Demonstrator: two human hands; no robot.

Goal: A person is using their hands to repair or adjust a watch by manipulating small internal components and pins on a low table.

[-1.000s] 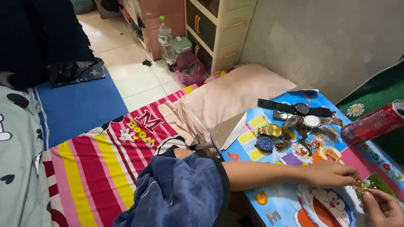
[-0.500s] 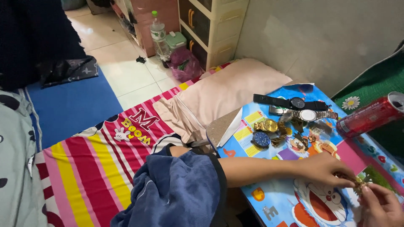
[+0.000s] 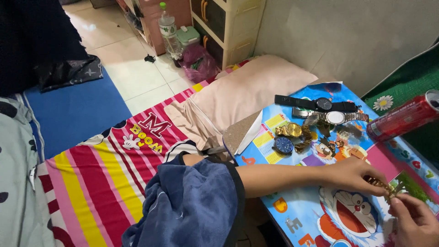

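Note:
My left hand reaches across the colourful cartoon board and pinches one end of a gold metal watch band. At the bottom right my right hand grips the band's other end. Both hands hold it just above the board. Behind them lie several watches: a black-strapped one, a silver one, a gold one and a blue-faced one.
A red drink can lies on its side at the right on a green mat. A beige pillow rests behind the board. A striped sheet, a plastic bottle and drawers are further off.
The view has shifted slightly, bringing the board more to centre. Both hands keep hold of the gold band at the board's right side.

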